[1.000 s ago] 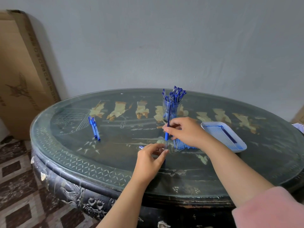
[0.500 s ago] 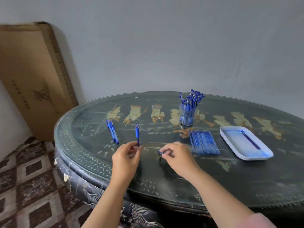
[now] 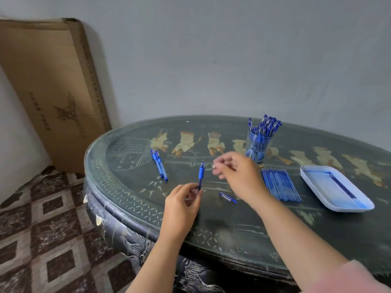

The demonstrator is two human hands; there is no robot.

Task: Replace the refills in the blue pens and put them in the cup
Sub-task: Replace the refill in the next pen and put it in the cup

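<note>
Head view, the only one supplied. The left hand [image 3: 182,203] pinches the lower barrel of a blue pen [image 3: 201,173] between thumb and fingertips and holds it upright, tip uppermost, over the table [image 3: 232,220], to the near left of the cup [image 3: 257,148]. The right hand [image 3: 239,176] hangs between that pen and the cup, apart from both, with its fingers curled. It is motion-blurred, and whether the fingertips pinch some small pale piece or nothing cannot be told. A loose blue cap [image 3: 228,197] lies flat on the table on the near side of the cup, just under the right wrist. A row of refills [image 3: 280,185] lies just nearer than the cup and slightly right. A white tray [image 3: 347,208] with more refills lies further right of the cup. Two more pens [image 3: 159,164] lie side by side well left of the cup, which stands upright and is crowded with pens. Judgement: one pen is in hand part-way through its refill change, uncapped. Whether it carries the old or the new refill cannot be read. The next move calls for the right hand to steady itself, either closing on the pen's front end or fetching the cap. The pen should then be capped and stood in the cup. The forearms are cut off at the lower edge. A cardboard box [image 3: 53,87] leans on the wall far left of the cup.
</note>
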